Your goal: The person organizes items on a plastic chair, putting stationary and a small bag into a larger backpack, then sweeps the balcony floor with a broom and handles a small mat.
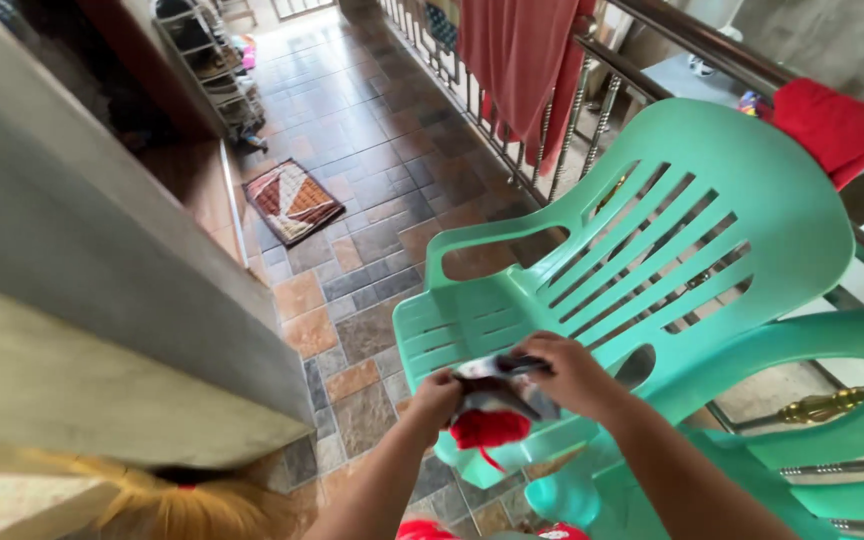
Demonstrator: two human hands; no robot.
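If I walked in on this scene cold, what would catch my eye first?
Most likely the big mint-green plastic chair at centre right, standing by a metal railing hung with red cloths. Just in front of it, the left hand and right hand hold a small grey and red cloth between them above the tiled floor.

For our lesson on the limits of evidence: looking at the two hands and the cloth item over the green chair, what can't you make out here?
- Head view: the red and grey cloth item is bunched up, so its kind is unclear.
- The left hand and right hand cover its upper edges; the fingers curl underneath.
- The nearer green chair is cut off by the right and bottom edges.
- The rack far back is too small to read.
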